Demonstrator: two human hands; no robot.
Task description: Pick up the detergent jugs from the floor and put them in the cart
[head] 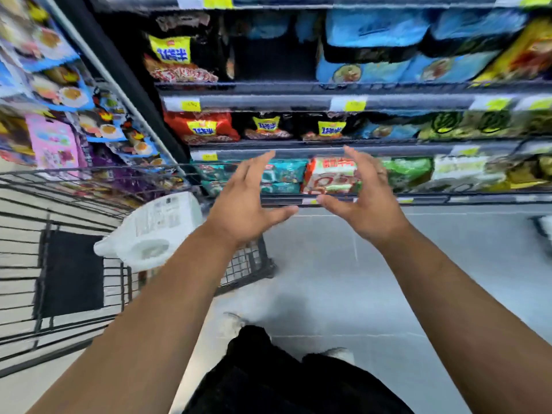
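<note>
Lying on its side in the black wire cart at left of frame: a white detergent jug, blurred, with a printed label on its upper face and a round recessed base toward the camera. Raised at centre frame, against blurred snack shelves: left hand and right hand, palms facing, fingers spread, holding nothing.
</note>
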